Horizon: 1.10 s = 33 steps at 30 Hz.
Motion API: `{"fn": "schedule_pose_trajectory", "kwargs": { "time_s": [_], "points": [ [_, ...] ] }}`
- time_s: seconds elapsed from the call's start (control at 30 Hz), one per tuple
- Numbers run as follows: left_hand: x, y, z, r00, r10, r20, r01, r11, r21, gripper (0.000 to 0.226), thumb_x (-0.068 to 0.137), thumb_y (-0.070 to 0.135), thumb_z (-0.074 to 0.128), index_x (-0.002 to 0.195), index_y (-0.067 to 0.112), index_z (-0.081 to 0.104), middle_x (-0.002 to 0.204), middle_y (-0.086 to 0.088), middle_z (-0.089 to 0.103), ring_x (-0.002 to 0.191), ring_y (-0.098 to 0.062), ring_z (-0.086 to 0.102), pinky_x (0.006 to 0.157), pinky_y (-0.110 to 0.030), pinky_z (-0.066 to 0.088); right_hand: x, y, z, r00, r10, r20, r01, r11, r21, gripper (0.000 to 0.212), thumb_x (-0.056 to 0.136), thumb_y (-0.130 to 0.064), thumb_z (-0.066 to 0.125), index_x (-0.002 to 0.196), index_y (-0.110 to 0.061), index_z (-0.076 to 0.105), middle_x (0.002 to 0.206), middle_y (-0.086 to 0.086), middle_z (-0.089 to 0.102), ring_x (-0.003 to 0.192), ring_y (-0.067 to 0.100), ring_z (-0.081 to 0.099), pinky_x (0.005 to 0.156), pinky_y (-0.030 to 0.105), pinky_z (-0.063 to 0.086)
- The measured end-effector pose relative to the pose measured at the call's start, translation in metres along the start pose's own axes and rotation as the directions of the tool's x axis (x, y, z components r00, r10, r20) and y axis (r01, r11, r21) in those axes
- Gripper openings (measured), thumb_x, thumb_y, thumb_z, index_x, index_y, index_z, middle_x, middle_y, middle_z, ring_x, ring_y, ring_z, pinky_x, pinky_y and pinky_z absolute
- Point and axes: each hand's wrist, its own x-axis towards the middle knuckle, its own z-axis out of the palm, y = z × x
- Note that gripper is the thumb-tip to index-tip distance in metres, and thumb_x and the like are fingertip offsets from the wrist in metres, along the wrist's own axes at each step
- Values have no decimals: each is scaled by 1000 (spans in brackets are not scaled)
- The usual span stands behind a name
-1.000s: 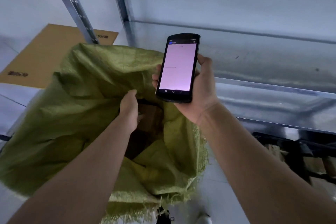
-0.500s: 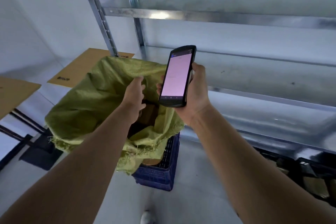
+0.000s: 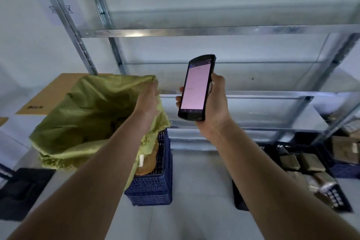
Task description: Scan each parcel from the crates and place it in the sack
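Parcels (image 3: 303,163) lie in crates (image 3: 339,169) low to the right, nearer the right hand (image 3: 212,107), whose fingers wrap the upright scanner (image 3: 196,87); left hand (image 3: 148,99) pinches the sack (image 3: 87,115) rim, well apart.

My left hand (image 3: 149,98) is out of the sack (image 3: 87,119) now, up gripping its far rim. The view has pulled back, and crates of parcels (image 3: 303,163) have come into sight at right.
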Motion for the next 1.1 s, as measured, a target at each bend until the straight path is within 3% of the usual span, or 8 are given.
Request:
{"fn": "schedule_pose_trajectory", "kwargs": {
  "time_s": [0.17, 0.33, 0.5, 0.63, 0.83, 1.0, 1.1],
  "points": [
    [-37, -33, 46, 992, -46, 121, 38, 997, 70, 49, 107, 52, 45, 151, 31, 50, 151, 0, 56, 140, -30, 50, 116, -54, 39, -58, -3, -51, 988, -29, -149, 27, 1000, -10, 62, 107, -54, 36, 135, -7, 64, 100, 16, 68, 81, 31, 67, 85, 46, 56],
    [-76, -66, 113, 970, -112, 214, 82, 986, 143, 46, 107, 50, 47, 150, 32, 51, 140, 3, 60, 129, -25, 50, 112, -50, 45, -95, -22, -125, 958, -51, -281, 53, 999, -2, 60, 107, -56, 35, 133, -12, 67, 104, 16, 71, 80, 29, 71, 82, 42, 58],
    [-101, -98, 195, 939, -181, 294, 135, 976, 171, 43, 107, 50, 47, 146, 32, 49, 146, 2, 55, 131, -25, 50, 112, -48, 40, -107, -49, -212, 927, -49, -373, 56, 998, 9, 61, 105, -58, 39, 133, -13, 68, 101, 14, 75, 79, 30, 71, 85, 44, 56],
    [-108, -130, 265, 928, -206, 312, 144, 967, 211, 50, 106, 53, 46, 151, 31, 46, 148, -1, 54, 136, -28, 49, 105, -46, 41, -103, -74, -285, 907, -28, -420, 14, 999, -35, 62, 106, -57, 37, 132, -11, 69, 98, 14, 74, 83, 33, 69, 83, 43, 54],
    [-103, -172, 348, 914, -232, 334, 150, 956, 253, 49, 107, 53, 43, 151, 33, 45, 147, 0, 56, 133, -27, 51, 116, -52, 40, -86, -96, -382, 884, 4, -467, -32, 998, -52, 64, 106, -60, 35, 131, -11, 68, 97, 12, 73, 82, 30, 72, 78, 43, 52],
    [-81, -202, 404, 901, -279, 332, 194, 944, 268, 47, 108, 51, 41, 151, 31, 46, 150, -2, 55, 138, -26, 49, 113, -51, 41, -58, -104, -447, 852, 55, -521, -82, 996, -29, 54, 108, -57, 35, 119, -16, 68, 86, 7, 74, 69, 23, 70, 62, 30, 55],
    [-55, -222, 438, 889, -308, 340, 214, 934, 286, 50, 110, 49, 38, 154, 28, 44, 155, -6, 51, 141, -28, 47, 112, -50, 39, -27, -107, -480, 844, 41, -535, -81, 995, -51, 52, 106, -56, 35, 116, -17, 68, 86, 7, 74, 80, 28, 66, 75, 39, 50]
  ]
}}
